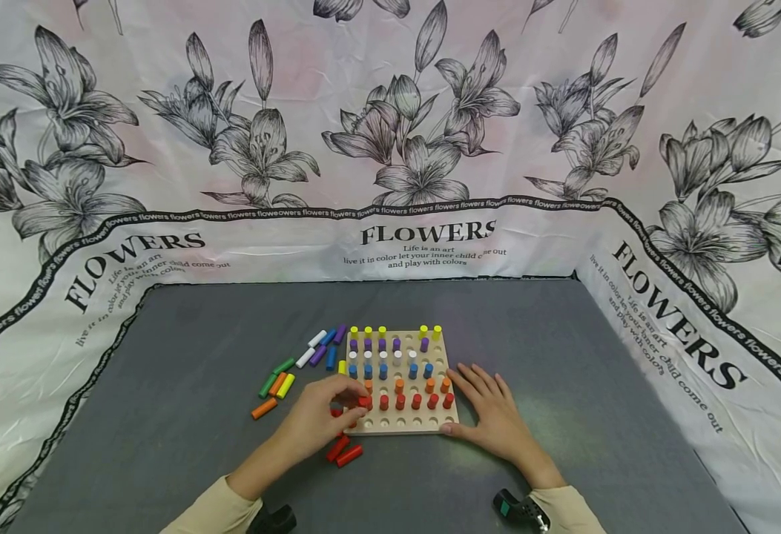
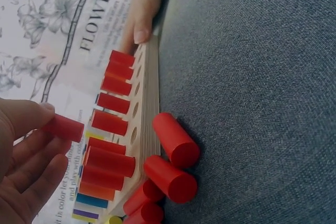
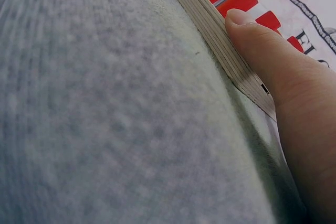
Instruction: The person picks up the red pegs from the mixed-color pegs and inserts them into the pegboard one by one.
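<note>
In the head view a wooden pegboard [image 1: 403, 425] stands on the table, with rows of yellow, purple, white, blue, orange and red pegs in its holes. My left hand [image 1: 323, 408] is over the board's left front part. Between its thumb and fingers it pinches a red peg [image 2: 65, 127], which the left wrist view shows held above the row of standing red pegs [image 2: 109, 121]. My right hand [image 1: 490, 415] rests at the board's right side, fingers spread and fairly straight. Its thumb [image 3: 262, 38] touches the board near the front right corner.
Loose red pegs [image 1: 348, 455] lie by the board's front left corner. Left of the board are scattered loose pegs: green [image 1: 283, 366], orange [image 1: 264, 409], yellow [image 1: 285, 386], white, blue and purple. A flower-printed cloth [image 1: 423, 252] borders the grey table [image 1: 230, 319].
</note>
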`<state>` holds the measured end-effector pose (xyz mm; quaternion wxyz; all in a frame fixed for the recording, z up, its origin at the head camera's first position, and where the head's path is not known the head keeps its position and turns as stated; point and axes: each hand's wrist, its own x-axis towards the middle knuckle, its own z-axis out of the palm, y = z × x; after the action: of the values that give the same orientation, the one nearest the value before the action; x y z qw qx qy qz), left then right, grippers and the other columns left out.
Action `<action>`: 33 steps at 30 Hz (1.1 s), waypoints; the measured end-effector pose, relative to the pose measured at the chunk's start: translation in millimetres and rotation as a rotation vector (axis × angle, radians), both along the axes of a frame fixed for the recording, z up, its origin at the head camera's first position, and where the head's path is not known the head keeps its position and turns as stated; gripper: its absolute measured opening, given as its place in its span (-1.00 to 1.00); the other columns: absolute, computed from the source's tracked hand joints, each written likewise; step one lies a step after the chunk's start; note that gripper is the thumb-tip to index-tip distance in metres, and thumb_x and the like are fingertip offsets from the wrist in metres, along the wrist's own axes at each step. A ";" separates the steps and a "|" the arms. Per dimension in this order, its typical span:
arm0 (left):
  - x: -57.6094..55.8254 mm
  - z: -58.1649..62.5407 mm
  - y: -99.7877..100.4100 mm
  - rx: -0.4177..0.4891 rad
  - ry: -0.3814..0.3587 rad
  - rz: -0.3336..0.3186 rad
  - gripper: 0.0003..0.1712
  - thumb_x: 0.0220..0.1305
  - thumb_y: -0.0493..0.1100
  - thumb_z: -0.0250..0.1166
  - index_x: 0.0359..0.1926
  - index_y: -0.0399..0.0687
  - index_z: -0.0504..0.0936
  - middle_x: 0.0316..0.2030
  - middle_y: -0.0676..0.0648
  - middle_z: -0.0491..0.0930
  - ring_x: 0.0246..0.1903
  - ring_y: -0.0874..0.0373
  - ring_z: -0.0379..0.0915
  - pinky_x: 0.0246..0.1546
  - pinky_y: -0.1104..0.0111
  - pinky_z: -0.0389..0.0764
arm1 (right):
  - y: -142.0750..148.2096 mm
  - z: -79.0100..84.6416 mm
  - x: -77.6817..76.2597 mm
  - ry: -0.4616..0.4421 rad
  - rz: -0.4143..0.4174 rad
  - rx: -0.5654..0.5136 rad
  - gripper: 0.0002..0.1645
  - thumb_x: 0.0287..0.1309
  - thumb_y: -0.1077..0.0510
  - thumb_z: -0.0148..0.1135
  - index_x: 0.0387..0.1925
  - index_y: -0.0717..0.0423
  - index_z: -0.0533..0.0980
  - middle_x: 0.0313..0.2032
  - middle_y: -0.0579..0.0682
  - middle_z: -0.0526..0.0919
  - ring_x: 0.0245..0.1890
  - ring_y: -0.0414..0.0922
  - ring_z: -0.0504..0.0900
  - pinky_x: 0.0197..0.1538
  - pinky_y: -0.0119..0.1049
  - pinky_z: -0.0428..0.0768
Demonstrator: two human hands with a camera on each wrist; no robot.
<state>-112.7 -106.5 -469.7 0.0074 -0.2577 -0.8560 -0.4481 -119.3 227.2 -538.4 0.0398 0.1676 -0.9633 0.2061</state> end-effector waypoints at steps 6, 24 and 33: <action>-0.1 0.1 1.3 -0.002 -0.025 -0.020 -0.76 0.17 -0.26 0.44 -0.16 0.09 0.63 -0.24 0.14 0.63 -0.28 0.36 0.59 -0.19 0.25 0.72 | -0.2 -0.2 0.0 0.004 0.002 -0.002 0.15 -0.08 -0.49 0.34 0.51 -0.29 0.14 0.51 0.01 0.20 0.53 0.13 0.08 0.46 0.34 -0.10; -4.9 -4.8 0.7 -0.057 -0.035 -0.082 -0.77 0.19 -0.24 0.42 -0.11 -0.07 0.64 -0.21 0.00 0.68 -0.27 0.35 0.58 -0.19 0.31 0.71 | 1.0 -4.4 -1.2 0.022 0.010 -0.013 0.14 -0.06 -0.48 0.33 0.51 -0.31 0.12 0.52 0.00 0.19 0.53 0.13 0.08 0.45 0.34 -0.10; -6.2 -8.3 0.7 -0.056 -0.012 -0.101 -0.77 0.18 -0.26 0.43 -0.13 -0.09 0.64 -0.23 0.06 0.67 -0.27 0.35 0.59 -0.20 0.33 0.71 | 1.0 -2.9 -0.9 0.011 0.003 -0.004 0.15 -0.07 -0.49 0.33 0.51 -0.31 0.12 0.52 0.00 0.19 0.54 0.13 0.07 0.46 0.33 -0.11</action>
<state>-118.9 -105.8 -478.0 -0.0277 -0.2979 -0.8542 -0.4252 -120.3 228.2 -541.3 0.0453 0.1703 -0.9623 0.2072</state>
